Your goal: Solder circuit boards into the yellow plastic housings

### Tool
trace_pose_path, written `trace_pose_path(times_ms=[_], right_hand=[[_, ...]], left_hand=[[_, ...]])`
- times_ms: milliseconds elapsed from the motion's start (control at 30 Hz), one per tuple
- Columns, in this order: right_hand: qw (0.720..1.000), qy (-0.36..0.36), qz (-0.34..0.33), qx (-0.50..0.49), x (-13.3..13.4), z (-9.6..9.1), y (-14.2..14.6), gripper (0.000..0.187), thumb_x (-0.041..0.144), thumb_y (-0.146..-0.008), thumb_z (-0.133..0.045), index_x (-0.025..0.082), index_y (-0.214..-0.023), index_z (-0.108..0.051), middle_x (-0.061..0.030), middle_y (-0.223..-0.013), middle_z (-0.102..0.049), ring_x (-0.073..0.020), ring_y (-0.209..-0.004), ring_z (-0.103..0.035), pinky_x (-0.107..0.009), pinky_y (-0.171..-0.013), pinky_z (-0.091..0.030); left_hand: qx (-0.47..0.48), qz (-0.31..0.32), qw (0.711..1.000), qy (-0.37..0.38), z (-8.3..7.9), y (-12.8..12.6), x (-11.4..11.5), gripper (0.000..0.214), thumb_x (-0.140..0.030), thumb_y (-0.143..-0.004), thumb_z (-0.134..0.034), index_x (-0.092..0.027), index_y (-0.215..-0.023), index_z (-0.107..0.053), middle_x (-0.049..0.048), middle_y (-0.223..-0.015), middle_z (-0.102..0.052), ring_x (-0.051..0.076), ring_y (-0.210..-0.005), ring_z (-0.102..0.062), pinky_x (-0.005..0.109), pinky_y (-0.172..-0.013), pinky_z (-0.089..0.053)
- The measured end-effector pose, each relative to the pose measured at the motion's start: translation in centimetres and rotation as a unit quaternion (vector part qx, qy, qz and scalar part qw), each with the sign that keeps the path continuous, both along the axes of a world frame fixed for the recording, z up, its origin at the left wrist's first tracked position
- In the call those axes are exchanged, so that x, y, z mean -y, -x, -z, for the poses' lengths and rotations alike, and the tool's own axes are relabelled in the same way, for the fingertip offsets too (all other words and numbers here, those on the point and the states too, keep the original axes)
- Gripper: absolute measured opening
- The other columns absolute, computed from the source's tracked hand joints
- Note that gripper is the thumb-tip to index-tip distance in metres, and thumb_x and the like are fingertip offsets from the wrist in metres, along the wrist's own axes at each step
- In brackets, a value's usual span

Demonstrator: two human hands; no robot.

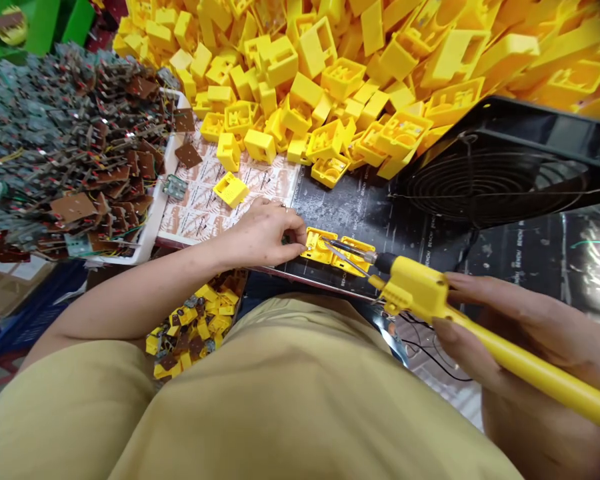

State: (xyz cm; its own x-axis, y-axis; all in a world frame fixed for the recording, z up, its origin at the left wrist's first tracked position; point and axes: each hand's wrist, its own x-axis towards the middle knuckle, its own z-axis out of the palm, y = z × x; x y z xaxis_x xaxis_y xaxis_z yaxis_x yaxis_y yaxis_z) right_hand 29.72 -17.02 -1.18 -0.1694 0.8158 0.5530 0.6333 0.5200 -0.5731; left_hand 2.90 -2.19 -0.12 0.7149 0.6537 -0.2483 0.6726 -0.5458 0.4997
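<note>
— What covers the worktop?
— A black printed mat point(365, 207), matte and speckled, beside patterned brown-and-white paper point(200, 203). Behind lies a heap of glossy yellow plastic housings point(330, 67), boxy with square openings. On the left is a white tray point(156, 210) of tangled brown circuit boards point(65, 133), and on the right a black fan point(490, 180) with a wire grille.
— And the hands?
— The left hand point(263, 233) pinches a yellow housing point(319, 245) at the mat's near edge. The right hand point(530, 333) is closed round a yellow soldering iron point(430, 293), its thin metal tip lying over that housing.

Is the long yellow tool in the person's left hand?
No, the right hand grips the yellow soldering iron, while the left hand pinches a yellow housing on the black mat.
</note>
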Motion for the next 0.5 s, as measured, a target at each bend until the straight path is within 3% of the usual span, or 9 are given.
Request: trace_pose_path(times_ms=[100,200,500], right_hand=[[0.997,-0.02,-0.075,-0.005,-0.8,-0.9,0.8,0.042,0.014,-0.082,-0.074,0.019,-0.122,-0.062,-0.004,-0.08,-0.07,-0.0145,-0.064,-0.068,-0.022,-0.054,-0.058],[0.996,0.005,-0.08,0.038,-1.1,-1.2,1.2,0.017,0.019,-0.088,-0.071,0.02,-0.1,-0.06,-0.0017,-0.078,-0.068,-0.0117,-0.069,-0.067,-0.022,-0.061,-0.058],[0.982,-0.053,-0.155,0.09,-1.9,-2.4,1.7,0.024,0.006,-0.075,-0.08,0.012,-0.09,-0.062,-0.0046,-0.078,-0.068,-0.0119,-0.073,-0.068,-0.023,-0.068,-0.06]], left_hand=[[-0.012,0.018,1.0,-0.004,-0.2,-0.4,-0.2,0.008,-0.019,-0.077,-0.064,-0.019,-0.076,-0.072,0.0,-0.081,-0.076,0.019,-0.081,-0.068,0.039,-0.092,-0.042],[-0.012,0.027,1.0,-0.008,-0.2,-0.5,-0.3,0.009,-0.019,-0.076,-0.063,-0.02,-0.073,-0.071,-0.0016,-0.076,-0.074,0.017,-0.076,-0.066,0.035,-0.088,-0.043],[-0.048,0.022,0.999,0.0,-0.6,-1.3,-0.6,0.008,-0.017,-0.071,-0.063,-0.019,-0.068,-0.07,-0.0008,-0.074,-0.074,0.017,-0.072,-0.065,0.033,-0.079,-0.045]])
